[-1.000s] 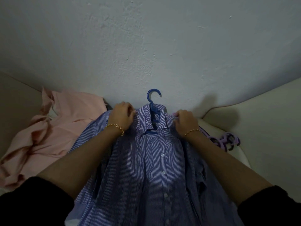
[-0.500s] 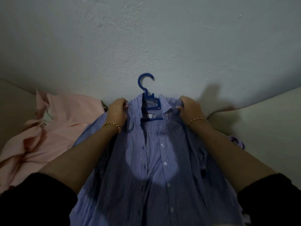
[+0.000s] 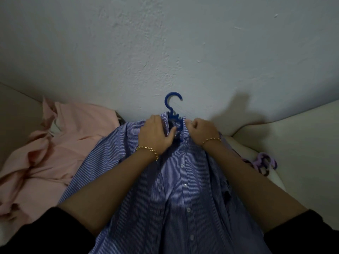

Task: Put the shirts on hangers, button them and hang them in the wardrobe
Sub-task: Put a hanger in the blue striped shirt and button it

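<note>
A blue-and-white striped shirt [image 3: 176, 198] lies in front of me on a blue plastic hanger [image 3: 173, 109], whose hook sticks up past the collar against the wall. White buttons run down its front placket. My left hand [image 3: 156, 134] grips the left side of the collar, thumb reaching toward the hanger's neck. My right hand [image 3: 201, 130] pinches the right collar edge with curled fingers. The hanger's shoulders are hidden inside the shirt.
A crumpled pink shirt [image 3: 55, 153] lies to the left on the pale sofa [image 3: 293, 143]. Several purple hangers [image 3: 262, 163] rest on the sofa arm to the right. A rough white wall [image 3: 165, 43] stands directly behind.
The shirt and hanger have come down from their raised position half a second ago. Both hands have moved closer together at the collar, near the hanger's neck.
</note>
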